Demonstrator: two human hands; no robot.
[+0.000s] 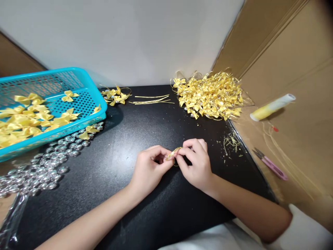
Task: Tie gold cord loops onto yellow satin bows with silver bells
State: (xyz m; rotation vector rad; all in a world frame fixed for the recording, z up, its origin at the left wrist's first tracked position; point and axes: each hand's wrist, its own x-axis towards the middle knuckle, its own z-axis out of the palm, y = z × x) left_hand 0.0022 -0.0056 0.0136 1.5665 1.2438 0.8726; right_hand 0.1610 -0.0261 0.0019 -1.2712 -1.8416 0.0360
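Between my two hands, over the middle of the black table, is a looped gold cord (173,152). My left hand (153,163) pinches it between thumb and fingers from the left. From the right, my right hand (195,161) has its thumb and fingertips closed on the same cord, its other fingers curled. The fingertips of both hands almost meet and hide part of the cord. Farther back lie several straight gold cord pieces (152,100). To their left is a small cluster of yellow bows with cord loops (116,95).
A turquoise basket (91,90) holds yellow ribbon bows (36,119) at left. Silver beads (49,166) spread before it. A heap of corded bows (210,95) sits back right. Cord scraps (231,142), pink-handled thread snips (270,164) and a yellow-white tube (272,107) lie at right.
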